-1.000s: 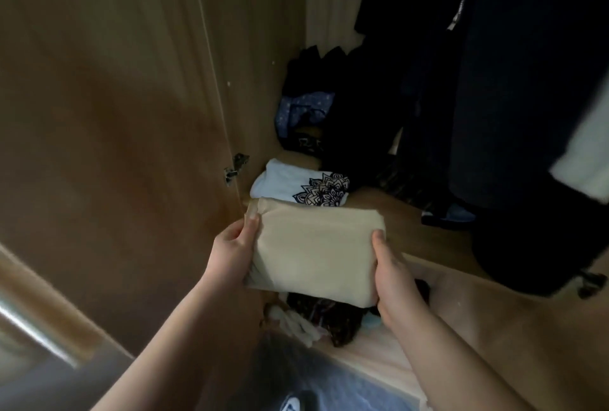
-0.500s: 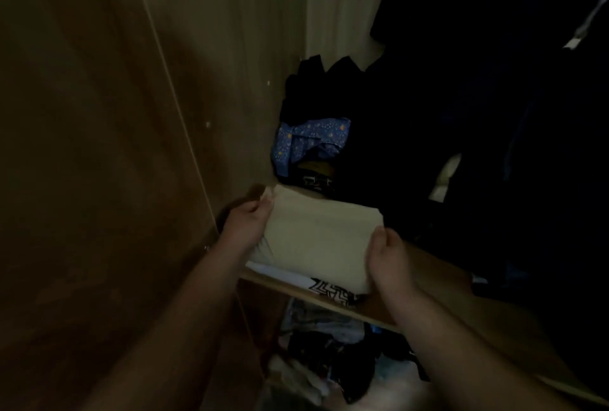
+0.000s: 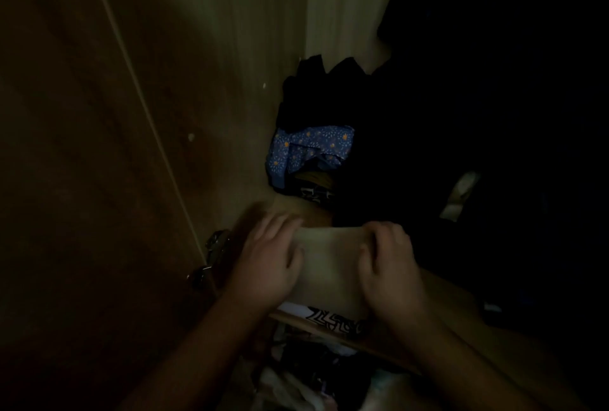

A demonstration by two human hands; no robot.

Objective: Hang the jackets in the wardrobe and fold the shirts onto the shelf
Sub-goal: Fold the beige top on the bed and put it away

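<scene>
Head view: since the earlier frame the folded beige shirt (image 3: pixel 328 265) has come down onto the white printed shirt (image 3: pixel 333 320) at the shelf (image 3: pixel 379 343) front edge. The left hand (image 3: pixel 267 265) lies flat, fingers spread, on its left side; the right hand (image 3: pixel 389 272) presses with curled fingers. Open shelf lies behind, before the blue patterned cloth (image 3: pixel 306 150).

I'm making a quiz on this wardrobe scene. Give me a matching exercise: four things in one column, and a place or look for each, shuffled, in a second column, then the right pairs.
Things:
1. beige folded shirt
2. white printed shirt
3. blue patterned cloth
4. door hinge

Descriptions:
A. metal, left of the left hand
B. under both hands, the right hand included
C. back of the shelf, with orange dots
D. peeking out beneath the beige shirt

Pairs: 1-B, 2-D, 3-C, 4-A
</scene>
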